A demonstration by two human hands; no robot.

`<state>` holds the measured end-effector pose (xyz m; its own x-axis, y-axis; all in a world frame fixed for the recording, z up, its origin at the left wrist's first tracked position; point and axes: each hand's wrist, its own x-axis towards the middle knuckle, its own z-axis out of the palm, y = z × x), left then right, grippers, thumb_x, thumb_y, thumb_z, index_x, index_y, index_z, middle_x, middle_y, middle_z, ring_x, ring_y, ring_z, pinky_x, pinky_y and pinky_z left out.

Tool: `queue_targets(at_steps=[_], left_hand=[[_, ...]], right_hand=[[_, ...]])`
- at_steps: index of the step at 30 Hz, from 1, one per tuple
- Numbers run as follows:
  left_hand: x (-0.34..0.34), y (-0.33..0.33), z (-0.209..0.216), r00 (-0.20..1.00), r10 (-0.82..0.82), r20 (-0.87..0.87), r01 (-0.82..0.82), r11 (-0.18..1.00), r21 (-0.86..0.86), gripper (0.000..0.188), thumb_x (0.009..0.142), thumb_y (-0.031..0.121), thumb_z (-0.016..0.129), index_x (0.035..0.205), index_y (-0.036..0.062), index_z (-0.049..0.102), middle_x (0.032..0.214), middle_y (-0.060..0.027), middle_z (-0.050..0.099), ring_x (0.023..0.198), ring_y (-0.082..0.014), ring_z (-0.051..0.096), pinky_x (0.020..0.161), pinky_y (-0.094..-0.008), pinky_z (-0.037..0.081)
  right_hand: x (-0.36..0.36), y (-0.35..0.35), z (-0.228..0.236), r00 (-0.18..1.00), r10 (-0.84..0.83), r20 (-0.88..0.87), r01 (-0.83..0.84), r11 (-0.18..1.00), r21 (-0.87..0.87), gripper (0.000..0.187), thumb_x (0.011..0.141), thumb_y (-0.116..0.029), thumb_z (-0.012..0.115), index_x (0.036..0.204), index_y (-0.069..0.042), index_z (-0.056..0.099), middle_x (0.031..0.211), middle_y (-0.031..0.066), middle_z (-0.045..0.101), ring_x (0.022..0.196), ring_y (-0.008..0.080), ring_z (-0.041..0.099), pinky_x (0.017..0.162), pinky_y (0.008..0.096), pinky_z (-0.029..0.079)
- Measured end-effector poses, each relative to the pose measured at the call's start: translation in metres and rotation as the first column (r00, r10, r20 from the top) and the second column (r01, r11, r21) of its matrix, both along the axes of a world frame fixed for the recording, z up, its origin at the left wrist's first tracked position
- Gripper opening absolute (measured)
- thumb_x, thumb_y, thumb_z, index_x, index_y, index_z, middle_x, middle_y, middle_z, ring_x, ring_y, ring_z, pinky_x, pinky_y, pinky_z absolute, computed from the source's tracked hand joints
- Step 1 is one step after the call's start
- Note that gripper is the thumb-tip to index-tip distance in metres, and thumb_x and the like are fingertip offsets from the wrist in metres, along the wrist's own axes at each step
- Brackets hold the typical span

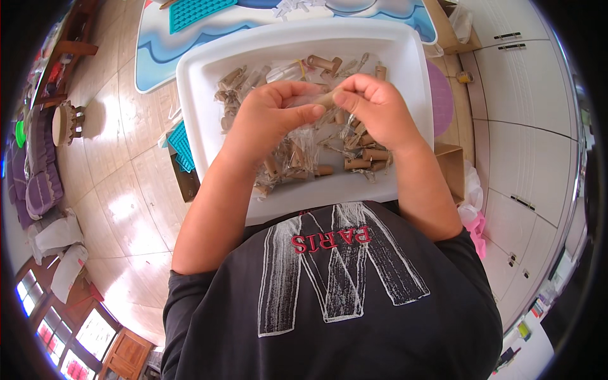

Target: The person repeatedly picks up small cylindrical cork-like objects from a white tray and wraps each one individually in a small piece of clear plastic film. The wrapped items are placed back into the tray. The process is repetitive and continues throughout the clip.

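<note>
Above the white plastic bin (422, 82), my two hands meet over a small tan tube (325, 99) with clear plastic film (303, 100) at its left end. My left hand (269, 117) is closed, pinching the film between thumb and fingers. The fingers of my right hand (380, 107) are closed on the tube's right end. Whether the tube lies inside the film or only against it, I cannot tell. Beneath my hands, the bin holds several similar brown tubes (375, 154), many in crinkled clear wrappers (304, 149).
The bin rests at a table (155, 69) with a blue-and-white wave pattern. A teal gridded tray (195, 14) and white strips (301, 6) lie beyond it. Another teal gridded piece (180, 147) is at the left, a cardboard box (449, 174) at the right. White cabinets (529, 88) line the right side.
</note>
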<state>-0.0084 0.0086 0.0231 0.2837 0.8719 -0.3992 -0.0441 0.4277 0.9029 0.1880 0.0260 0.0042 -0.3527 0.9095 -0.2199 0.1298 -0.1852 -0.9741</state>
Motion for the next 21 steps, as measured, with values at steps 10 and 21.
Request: queue_targets(at_steps=[10,21], left_hand=[[-0.0009,0.0003,-0.0055,0.988,0.055,0.142,-0.045,0.996,-0.071,0.051,0.075,0.01,0.071,0.118,-0.0056,0.048,0.094,-0.0082,0.063,0.083,-0.011,0.058,0.075,-0.0236,0.046],[0.0042,-0.0009,-0.0052,0.977,0.158,0.143,-0.148,0.986,-0.075,0.042,0.08,0.01,0.066,0.117,-0.0021,0.052,0.09,-0.0021,0.062,0.08,-0.006,0.055,0.069,-0.0182,0.043]], right_hand=[[-0.0048,-0.0037,0.0069,0.974,-0.138,-0.181,0.143,0.99,0.015,0.017,0.082,-0.01,0.064,0.094,0.0,0.059,0.073,-0.0008,0.059,0.063,0.004,0.049,0.056,0.0182,0.039],[-0.0085,-0.0087,0.0072,0.996,0.021,0.09,-0.036,0.985,0.166,0.015,0.083,-0.012,0.063,0.095,-0.004,0.066,0.065,-0.0029,0.057,0.061,0.0039,0.048,0.054,0.0194,0.039]])
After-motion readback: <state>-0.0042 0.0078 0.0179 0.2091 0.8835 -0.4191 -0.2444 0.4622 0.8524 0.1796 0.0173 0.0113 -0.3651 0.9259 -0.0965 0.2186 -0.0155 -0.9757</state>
